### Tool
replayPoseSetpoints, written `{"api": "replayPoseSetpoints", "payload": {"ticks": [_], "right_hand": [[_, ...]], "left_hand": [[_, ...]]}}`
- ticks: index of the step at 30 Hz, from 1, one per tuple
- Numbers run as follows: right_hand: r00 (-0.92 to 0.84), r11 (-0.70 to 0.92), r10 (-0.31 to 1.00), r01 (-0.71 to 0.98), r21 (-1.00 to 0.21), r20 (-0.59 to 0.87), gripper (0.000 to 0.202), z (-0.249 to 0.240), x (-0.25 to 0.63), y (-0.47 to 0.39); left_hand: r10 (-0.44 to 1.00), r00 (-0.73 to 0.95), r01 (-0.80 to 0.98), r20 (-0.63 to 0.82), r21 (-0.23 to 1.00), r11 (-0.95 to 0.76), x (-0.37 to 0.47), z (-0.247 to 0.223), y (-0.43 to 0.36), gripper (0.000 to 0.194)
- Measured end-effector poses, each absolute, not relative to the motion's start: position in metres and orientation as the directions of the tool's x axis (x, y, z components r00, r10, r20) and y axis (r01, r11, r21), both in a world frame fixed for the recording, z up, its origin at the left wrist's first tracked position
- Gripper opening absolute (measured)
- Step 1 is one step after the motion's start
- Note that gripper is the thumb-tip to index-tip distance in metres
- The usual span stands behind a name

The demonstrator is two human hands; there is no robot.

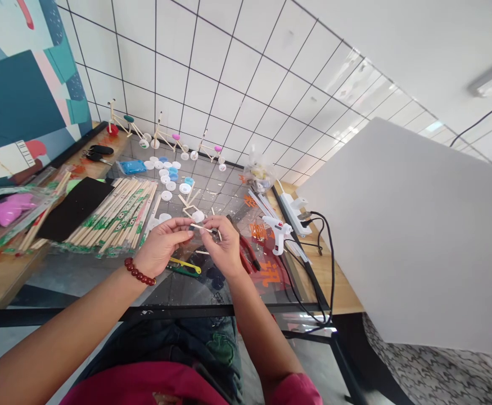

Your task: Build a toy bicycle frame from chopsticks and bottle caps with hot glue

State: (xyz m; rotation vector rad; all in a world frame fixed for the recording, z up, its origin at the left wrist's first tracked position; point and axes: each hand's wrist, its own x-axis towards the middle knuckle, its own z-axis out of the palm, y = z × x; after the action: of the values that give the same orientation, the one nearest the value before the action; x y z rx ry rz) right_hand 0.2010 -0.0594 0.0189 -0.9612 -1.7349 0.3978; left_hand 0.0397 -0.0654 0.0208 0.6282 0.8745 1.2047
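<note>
Over the glass table, my left hand and my right hand meet around a short wooden stick. My left fingers pinch its left end, and my right thumb and fingers close on its right part. Just beyond the fingertips lie joined wooden sticks and a white cap. A yellow-handled cutter lies below my hands, next to a green tool. Red-handled pliers rest right of my right hand, partly hidden by it.
Packs of wooden chopsticks and black sheet lie left. White and blue caps spread behind, with small stick tricycles along the wall. A glue gun, power strip and black cables are right.
</note>
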Motion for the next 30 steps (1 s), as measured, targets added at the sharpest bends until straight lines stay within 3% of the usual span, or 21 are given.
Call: {"api": "replayPoseSetpoints", "payload": {"ticks": [3, 13, 19, 25, 30], "right_hand": [[-0.114, 0.630, 0.754, 0.404, -0.663, 0.647, 0.005, 0.0185, 0.2010, -0.0592], [-0.123, 0.628, 0.758, 0.400, -0.667, 0.640, 0.004, 0.0206, 0.2013, -0.0604], [-0.122, 0.643, 0.742, 0.405, -0.650, 0.659, 0.004, 0.0192, 0.2023, -0.0594], [-0.136, 0.670, 0.712, 0.426, -0.609, 0.689, 0.003, 0.0178, 0.2030, -0.0595], [-0.168, 0.672, 0.716, 0.432, -0.602, 0.678, 0.003, 0.0176, 0.2030, -0.0601]], "left_hand": [[0.965, 0.121, -0.511, -0.233, 0.819, 0.262, 0.0397, 0.0204, -0.0650, 0.037], [0.971, 0.119, -0.474, -0.209, 0.847, 0.241, 0.0391, 0.0199, -0.0651, 0.018], [0.980, 0.081, -0.471, -0.183, 0.859, 0.199, 0.0393, 0.0193, -0.0657, 0.037], [0.971, 0.104, -0.510, -0.215, 0.827, 0.238, 0.0385, 0.0206, -0.0647, 0.024], [0.975, 0.107, -0.530, -0.196, 0.818, 0.223, 0.0382, 0.0222, -0.0636, 0.026]]}}
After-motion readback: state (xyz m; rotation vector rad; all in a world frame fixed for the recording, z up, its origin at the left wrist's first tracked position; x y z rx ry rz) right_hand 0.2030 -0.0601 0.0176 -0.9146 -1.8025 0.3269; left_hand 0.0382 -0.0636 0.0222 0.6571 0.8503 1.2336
